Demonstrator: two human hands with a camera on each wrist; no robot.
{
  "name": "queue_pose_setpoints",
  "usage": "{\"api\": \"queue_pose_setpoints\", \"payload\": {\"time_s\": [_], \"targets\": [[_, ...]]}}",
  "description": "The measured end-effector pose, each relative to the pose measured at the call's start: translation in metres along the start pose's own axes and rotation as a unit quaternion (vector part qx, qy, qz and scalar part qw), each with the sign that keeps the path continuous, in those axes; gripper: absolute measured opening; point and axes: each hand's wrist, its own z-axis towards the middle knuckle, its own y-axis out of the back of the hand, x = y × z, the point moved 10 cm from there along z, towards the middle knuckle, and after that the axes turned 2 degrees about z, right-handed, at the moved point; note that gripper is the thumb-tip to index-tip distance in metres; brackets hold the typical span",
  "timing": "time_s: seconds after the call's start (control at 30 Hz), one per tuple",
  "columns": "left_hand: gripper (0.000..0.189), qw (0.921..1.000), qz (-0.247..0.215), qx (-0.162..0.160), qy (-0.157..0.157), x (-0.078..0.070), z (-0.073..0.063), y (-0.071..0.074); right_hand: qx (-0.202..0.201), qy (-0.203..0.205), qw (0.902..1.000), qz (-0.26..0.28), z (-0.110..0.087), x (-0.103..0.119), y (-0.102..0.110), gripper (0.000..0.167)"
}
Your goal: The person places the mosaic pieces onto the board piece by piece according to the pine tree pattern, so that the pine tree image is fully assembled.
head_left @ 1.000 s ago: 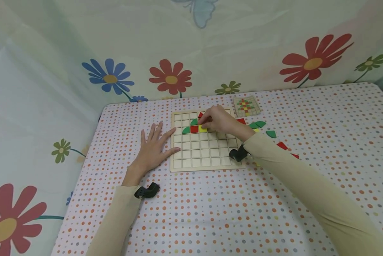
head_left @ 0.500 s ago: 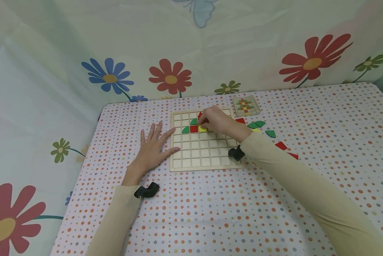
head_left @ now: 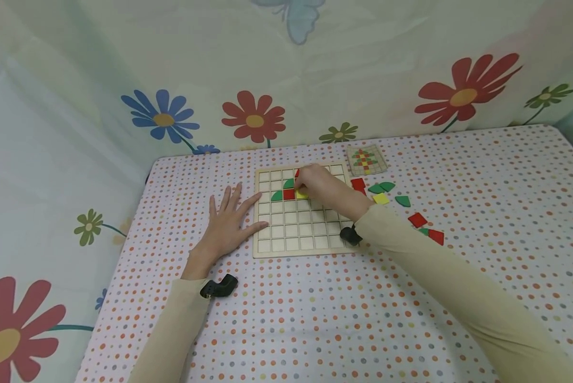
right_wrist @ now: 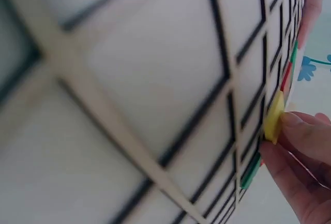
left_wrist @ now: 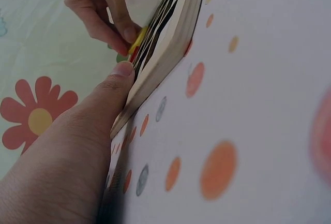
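A wooden grid board [head_left: 286, 246] lies on the table, with a red square tile [head_left: 289, 194] and green quarter-round tiles [head_left: 277, 196] in its cells. My right hand [head_left: 326, 186] is over its upper middle and pinches a yellow square tile [right_wrist: 274, 119] between thumb and fingers. That tile sits slightly tilted at a cell beside the red one. Part of another red tile [head_left: 297, 173] shows behind the knuckles. My left hand [head_left: 224, 226] is spread flat at the board's left side, its thumb [left_wrist: 111, 87] and forefinger touching the frame.
Right of the board lie loose tiles: red ones [head_left: 358, 184], green ones [head_left: 387, 186], a yellow one [head_left: 380, 198], and more red [head_left: 436, 237] near the right sleeve. A pattern card [head_left: 366, 160] showing a tree lies at the back. A flowered cloth hangs behind the table.
My right hand has stayed at the yellow tile, turning slightly so its back hides more of the tile. The right forearm shifted a little left, uncovering more loose tiles. The left hand keeps still.
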Motion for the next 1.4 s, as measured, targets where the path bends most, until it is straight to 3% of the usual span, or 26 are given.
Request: {"api": "queue_pose_setpoints", "payload": {"time_s": [0.27, 0.5, 0.73, 0.93, 1.13, 1.3, 1.4], "targets": [[0.080, 1.0000, 0.005, -0.001, 0.002, 0.001, -0.001, -0.002, -0.030, 0.020, 0.9991, -0.021, -0.009, 0.001, -0.001, 0.013], [0.080, 1.0000, 0.004, -0.003, 0.003, 0.001, 0.000, -0.002, 0.000, -0.001, 0.9973, 0.073, -0.027, -0.006, 0.015, 0.020], [0.081, 0.9999, 0.004, -0.009, -0.002, -0.002, -0.001, 0.001, 0.037, -0.008, 0.9973, 0.063, -0.079, -0.005, 0.052, 0.023], [0.081, 0.9999, 0.005, -0.011, -0.003, -0.002, -0.001, 0.001, 0.047, -0.050, 0.9975, 0.015, -0.134, -0.033, 0.071, 0.024], [0.081, 0.9999, 0.005, -0.010, 0.001, -0.001, -0.002, 0.002, 0.061, -0.110, 0.9920, -0.013, -0.182, -0.084, 0.068, 0.027], [0.081, 1.0000, 0.002, -0.008, -0.004, -0.003, -0.001, 0.002, 0.068, -0.157, 0.9852, 0.016, -0.217, -0.115, 0.058, 0.030], [0.080, 1.0000, 0.002, -0.004, -0.005, -0.002, -0.001, 0.001, 0.059, -0.160, 0.9849, 0.032, -0.229, -0.124, 0.052, 0.037]]}}
